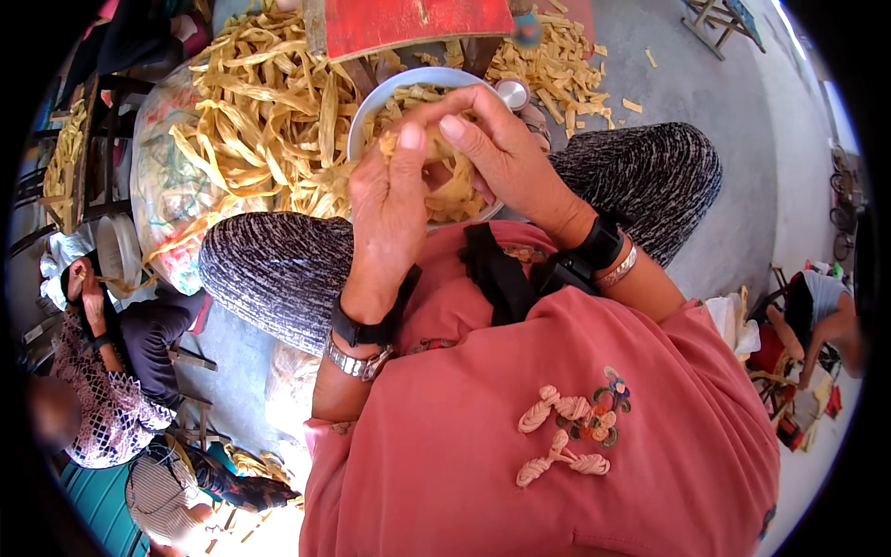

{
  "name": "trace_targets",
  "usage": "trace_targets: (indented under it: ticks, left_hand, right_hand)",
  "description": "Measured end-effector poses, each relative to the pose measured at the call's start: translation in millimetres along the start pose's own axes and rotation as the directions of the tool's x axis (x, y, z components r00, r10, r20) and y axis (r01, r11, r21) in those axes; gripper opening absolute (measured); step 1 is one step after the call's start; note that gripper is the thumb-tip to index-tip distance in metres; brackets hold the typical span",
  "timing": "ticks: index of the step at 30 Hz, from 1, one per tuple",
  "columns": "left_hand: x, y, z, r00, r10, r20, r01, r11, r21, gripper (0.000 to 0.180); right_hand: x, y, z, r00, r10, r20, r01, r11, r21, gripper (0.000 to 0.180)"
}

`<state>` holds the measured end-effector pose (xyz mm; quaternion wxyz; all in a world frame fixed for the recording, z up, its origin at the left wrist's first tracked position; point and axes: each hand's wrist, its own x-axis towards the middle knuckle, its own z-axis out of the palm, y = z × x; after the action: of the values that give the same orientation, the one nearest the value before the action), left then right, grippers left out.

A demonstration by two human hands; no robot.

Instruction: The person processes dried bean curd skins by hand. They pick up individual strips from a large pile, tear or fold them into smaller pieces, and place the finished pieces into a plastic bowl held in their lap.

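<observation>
Above a pale-blue-rimmed basin (pixel 358 132) my two hands come together. My left hand (pixel 387 200) has its thumb pointing up and its fingers curled round a yellow dried strip (pixel 456 193). On the same strip, my right hand (pixel 506 148) closes from the other side, thumb bent inward. The strip looks creased and folded, and part of it is hidden behind the fingers. More yellow dried pieces (pixel 415 96) lie inside the basin, which sits in front of my knees. My palms hide the fingertips in places.
A big heap of long yellow strips (pixel 269 102) lies left of the basin, over a clear plastic sack (pixel 162 176). Short cut pieces (pixel 548 74) spread at the far right. A red stool (pixel 418 20) stands just beyond the basin. Another person (pixel 111 371) sits at left.
</observation>
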<state>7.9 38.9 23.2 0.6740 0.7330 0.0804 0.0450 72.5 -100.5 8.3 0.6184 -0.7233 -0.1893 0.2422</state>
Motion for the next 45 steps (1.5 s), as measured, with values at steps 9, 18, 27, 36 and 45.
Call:
trace_targets:
  ticks: [9,18,27,36,45]
  left_hand:
    - [1.6,-3.8,-10.8,0.881,-0.177,0.438,0.464,0.503,-0.729,0.053]
    - [4.0,-19.9,-36.8,0.901,-0.148,0.407,0.432,0.378,-0.819,0.050]
    - [2.7,-29.1,-18.7,0.933,-0.348,0.094,0.358,0.870,-0.339,0.051]
    - [4.3,-27.1,-22.9,0.937,-0.336,0.098,0.342,0.818,-0.462,0.014]
    - [5.2,-20.8,-35.6,0.961,-0.274,-0.032,0.180,0.711,-0.680,0.007]
  right_hand:
    - [0.2,0.6,-11.2,0.992,-0.125,-0.018,0.125,0.992,0.013,0.044]
    - [-18.5,16.4,-49.9,0.991,-0.110,-0.074,0.087,0.961,-0.262,0.042]
    - [-16.3,13.9,-35.4,0.975,0.184,0.126,-0.167,0.977,-0.135,0.030]
    - [-0.6,14.2,-10.6,0.943,0.024,0.331,0.039,0.982,-0.183,0.037]
    - [11.5,-4.1,1.4,0.958,-0.111,0.265,0.166,0.967,-0.192,0.034]
